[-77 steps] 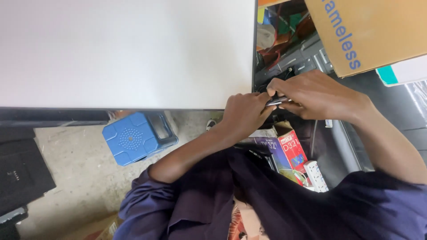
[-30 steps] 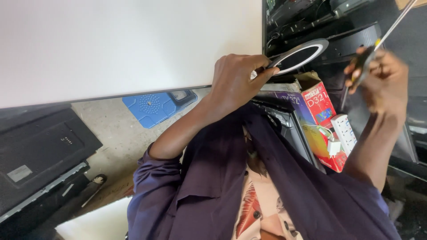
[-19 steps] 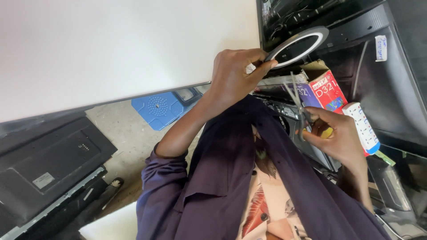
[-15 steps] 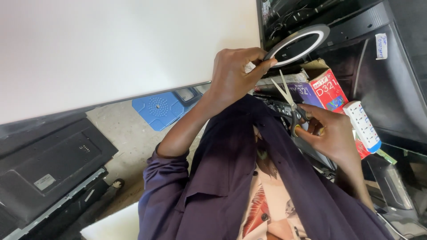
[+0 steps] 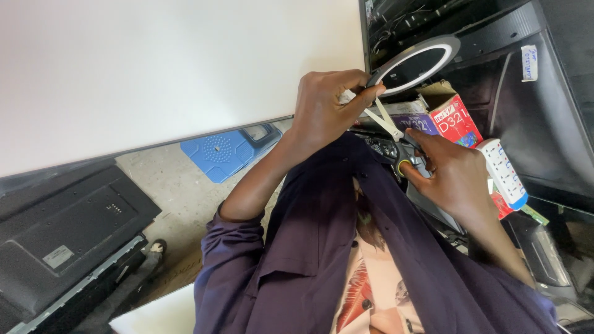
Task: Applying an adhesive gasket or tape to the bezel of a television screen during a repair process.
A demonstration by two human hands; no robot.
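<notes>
Left hand (image 5: 325,111) fingers pinch rim of black ring with white inner band (image 5: 416,62); right hand (image 5: 451,176) grips black-handled scissors (image 5: 391,133) (blades parted), tips touching ring, beside white worktop (image 5: 173,68).

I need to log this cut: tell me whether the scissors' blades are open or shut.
Open. The scissors show two pale blades spread in a V toward the left hand, while the right hand grips the handles.
</notes>
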